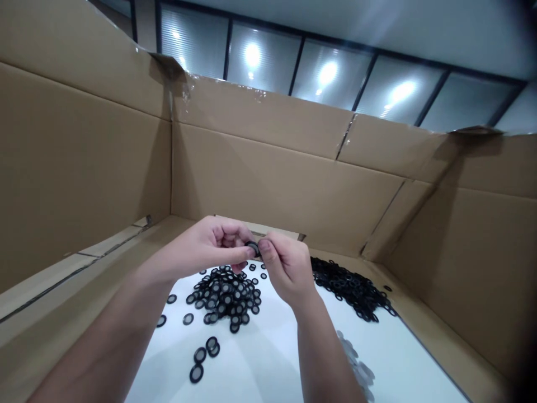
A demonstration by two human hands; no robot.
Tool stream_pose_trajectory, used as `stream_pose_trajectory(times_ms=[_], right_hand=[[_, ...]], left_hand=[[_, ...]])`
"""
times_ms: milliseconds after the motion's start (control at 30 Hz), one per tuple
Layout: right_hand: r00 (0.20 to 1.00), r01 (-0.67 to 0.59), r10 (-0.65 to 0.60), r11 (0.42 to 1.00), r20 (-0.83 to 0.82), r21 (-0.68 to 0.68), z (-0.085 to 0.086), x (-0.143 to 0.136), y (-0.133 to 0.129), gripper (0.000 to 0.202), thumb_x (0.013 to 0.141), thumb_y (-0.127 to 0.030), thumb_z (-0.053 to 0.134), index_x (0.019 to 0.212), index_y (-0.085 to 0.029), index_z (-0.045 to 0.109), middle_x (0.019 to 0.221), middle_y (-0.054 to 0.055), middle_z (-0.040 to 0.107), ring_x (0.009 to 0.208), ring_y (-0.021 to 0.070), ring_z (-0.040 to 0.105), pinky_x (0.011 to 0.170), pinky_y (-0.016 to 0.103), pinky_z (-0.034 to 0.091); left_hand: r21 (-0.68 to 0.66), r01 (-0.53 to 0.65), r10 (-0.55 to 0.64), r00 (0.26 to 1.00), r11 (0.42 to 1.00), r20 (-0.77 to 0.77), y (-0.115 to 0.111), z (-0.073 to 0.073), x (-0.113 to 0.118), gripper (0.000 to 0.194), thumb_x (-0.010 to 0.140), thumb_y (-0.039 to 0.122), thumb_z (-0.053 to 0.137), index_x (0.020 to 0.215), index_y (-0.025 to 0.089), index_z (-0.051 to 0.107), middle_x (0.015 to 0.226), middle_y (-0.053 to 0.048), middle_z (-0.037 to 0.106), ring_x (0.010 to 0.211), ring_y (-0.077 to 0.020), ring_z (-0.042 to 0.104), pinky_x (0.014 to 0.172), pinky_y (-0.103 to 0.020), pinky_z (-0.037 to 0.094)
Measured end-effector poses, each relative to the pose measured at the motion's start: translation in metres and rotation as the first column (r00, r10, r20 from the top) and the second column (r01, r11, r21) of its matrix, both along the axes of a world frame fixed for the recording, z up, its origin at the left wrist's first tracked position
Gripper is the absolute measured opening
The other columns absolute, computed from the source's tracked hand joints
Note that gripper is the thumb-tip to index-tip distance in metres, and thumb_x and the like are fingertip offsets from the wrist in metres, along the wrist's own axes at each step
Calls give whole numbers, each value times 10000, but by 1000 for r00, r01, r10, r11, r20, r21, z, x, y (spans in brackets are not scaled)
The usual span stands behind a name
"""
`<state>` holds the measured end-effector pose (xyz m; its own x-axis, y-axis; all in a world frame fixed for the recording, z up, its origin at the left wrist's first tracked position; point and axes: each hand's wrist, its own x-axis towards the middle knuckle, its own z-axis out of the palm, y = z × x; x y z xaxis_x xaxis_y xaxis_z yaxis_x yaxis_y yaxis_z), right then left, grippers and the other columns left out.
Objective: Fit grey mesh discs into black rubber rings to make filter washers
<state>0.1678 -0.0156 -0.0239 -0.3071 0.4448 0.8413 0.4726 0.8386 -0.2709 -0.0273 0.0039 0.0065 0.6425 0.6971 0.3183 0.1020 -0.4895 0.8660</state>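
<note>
Between both hands, above the white board, is a small black ring with a grey mesh-like centre (252,248). My left hand (216,243) pinches its left side between thumb and fingers. My right hand (287,260) grips the opposite edge with thumb and bent forefinger. Below the hands lies a heap of similar black rings with grey centres (226,296), with several loose ones around it. Right of my right hand is a pile of plain black rings (350,285). Thin grey translucent discs (356,364) lie partly hidden behind my right forearm.
Tall cardboard walls (268,173) surround the white board (260,358) on the left, far side and right. A single black ring (387,288) lies on the cardboard beyond the board's right edge. Windows with lights reflected in them (260,56) rise above the far wall.
</note>
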Motion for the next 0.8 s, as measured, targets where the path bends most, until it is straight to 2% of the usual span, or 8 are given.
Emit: stream_pose_trajectory(times_ms=[200,300,400,500,600,800], right_hand=[[998,26,-23,999,61,-36,-1,0,1,346,993,-267,470,661,-196,401,587,-48,398,525,81,360,523,250,264],[997,39,-37,999,73,-20,0,0,1,347,984,-241,475,647,-194,402,568,-51,398,511,76,356,515,243,265],[997,71,-70,997,-11,28,-2,-6,1,341,970,-220,491,638,-193,417,559,-51,417,502,73,373,508,230,285],[989,98,-92,994,-116,41,-4,-11,1,307,974,-203,465,667,-193,462,577,-40,473,514,78,420,522,222,324],[986,67,-65,998,-152,10,-4,-12,-1,324,986,-224,448,664,-195,450,574,-39,472,515,81,431,522,223,334],[992,-38,23,992,-125,-118,2,-4,-5,381,995,-314,460,633,-197,441,547,-44,457,508,84,424,508,225,337]], left_hand=[[22,37,-36,999,999,-32,2,0,-4,88,923,247,628,923,177,681,631,32,600,586,-67,571,506,-143,398],[-44,72,-73,997,996,-17,1,1,-5,112,932,263,620,889,168,661,646,39,589,596,-67,597,531,-142,446],[-128,116,-110,993,985,53,1,-1,-1,160,936,315,619,919,160,655,729,8,655,642,-87,642,578,-168,522],[-165,133,-100,976,977,192,2,-6,6,178,900,328,674,910,152,655,782,-17,700,724,-119,689,665,-218,583],[-193,142,-92,964,971,249,4,-10,10,183,873,314,713,846,141,658,744,-17,713,704,-116,697,666,-210,586],[-255,132,-79,975,958,209,3,-9,9,173,836,295,754,834,140,679,694,-26,737,644,-110,697,611,-178,568]])
